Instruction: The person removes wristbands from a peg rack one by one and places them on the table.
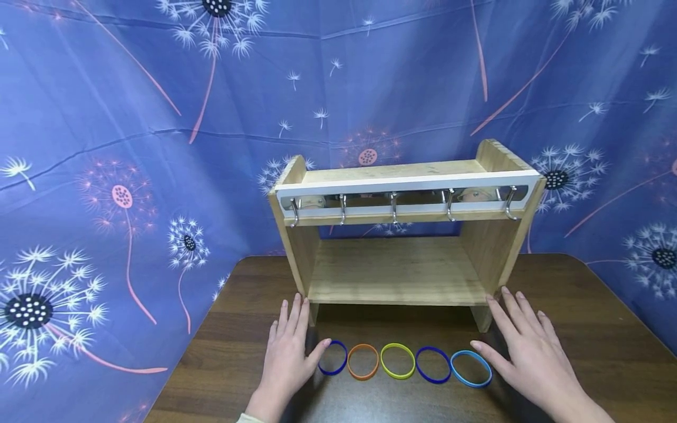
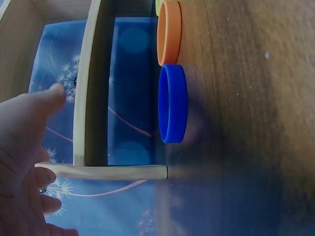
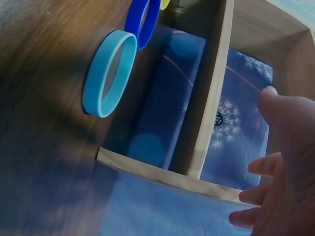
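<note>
Several silicone wristbands lie in a row on the table before a wooden shelf (image 1: 396, 270). From left to right come a dark blue band (image 1: 332, 373), an orange band (image 1: 363, 378), a yellow-green band (image 1: 398, 376), a second dark blue band (image 1: 433, 382) and a light blue band (image 1: 471, 385). My left hand (image 1: 288, 352), fingers extended, is beside the leftmost band, its thumb close to that band. On the other side my right hand (image 1: 534, 352) spreads its fingers near the shelf's right leg, thumb close to the light blue band. Neither hand holds anything.
A metal strip with several hooks (image 1: 394, 207) runs along the shelf's upper front rail. The shelf stands on a brown wooden table (image 1: 222, 352). Behind it hangs a blue cloth (image 1: 238, 176) printed with dandelions.
</note>
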Motion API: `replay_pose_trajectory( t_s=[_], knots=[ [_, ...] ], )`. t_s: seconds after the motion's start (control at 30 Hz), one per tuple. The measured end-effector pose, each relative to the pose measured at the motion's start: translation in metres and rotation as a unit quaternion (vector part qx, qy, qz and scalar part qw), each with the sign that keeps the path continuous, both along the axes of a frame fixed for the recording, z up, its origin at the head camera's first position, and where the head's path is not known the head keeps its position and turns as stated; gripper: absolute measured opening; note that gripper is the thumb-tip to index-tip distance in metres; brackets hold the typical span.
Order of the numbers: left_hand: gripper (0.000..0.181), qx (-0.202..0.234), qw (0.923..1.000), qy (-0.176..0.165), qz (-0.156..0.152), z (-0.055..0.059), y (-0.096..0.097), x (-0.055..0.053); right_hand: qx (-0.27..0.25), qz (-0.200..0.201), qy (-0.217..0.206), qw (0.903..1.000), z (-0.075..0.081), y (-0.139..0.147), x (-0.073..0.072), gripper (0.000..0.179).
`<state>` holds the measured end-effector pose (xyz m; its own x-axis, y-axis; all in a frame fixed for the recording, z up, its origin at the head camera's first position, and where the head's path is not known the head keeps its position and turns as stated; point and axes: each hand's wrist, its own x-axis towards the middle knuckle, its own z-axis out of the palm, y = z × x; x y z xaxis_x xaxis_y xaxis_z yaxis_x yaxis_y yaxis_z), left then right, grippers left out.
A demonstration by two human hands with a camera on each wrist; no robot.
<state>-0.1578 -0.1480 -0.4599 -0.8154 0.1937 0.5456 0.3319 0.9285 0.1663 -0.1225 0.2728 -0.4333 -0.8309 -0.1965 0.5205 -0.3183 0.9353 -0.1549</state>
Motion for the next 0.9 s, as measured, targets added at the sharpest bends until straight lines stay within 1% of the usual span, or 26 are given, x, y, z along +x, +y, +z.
replay_pose_trajectory(
  t_s=[0.1,0.27,0.37,0.63,0.9],
  knots=[
    [0.093,-0.016,0.9998,-0.004,0.005,0.0013,0.0006,0.0021,0.015,-0.002,-0.007,0.9999,0.0013,-0.001,0.0005,0.094],
    [0.094,-0.031,0.9989,-0.032,0.016,0.0032,0.0011,0.005,0.03,-0.011,-0.022,0.9993,0.0025,-0.0025,0.002,0.098],
    [0.094,-0.034,0.9985,-0.041,0.017,0.0043,0.0011,0.0058,0.03,-0.014,-0.032,0.9989,0.003,-0.0035,0.003,0.1],
    [0.094,-0.035,0.9983,-0.041,0.023,0.0061,0.0015,0.007,0.035,-0.014,-0.047,0.9982,0.0013,-0.0043,0.0047,0.102],
    [0.094,-0.027,0.9985,-0.043,0.022,0.0071,0.0008,0.0068,0.028,-0.016,-0.041,0.9986,0.0004,-0.002,0.0081,0.101]
  ],
)
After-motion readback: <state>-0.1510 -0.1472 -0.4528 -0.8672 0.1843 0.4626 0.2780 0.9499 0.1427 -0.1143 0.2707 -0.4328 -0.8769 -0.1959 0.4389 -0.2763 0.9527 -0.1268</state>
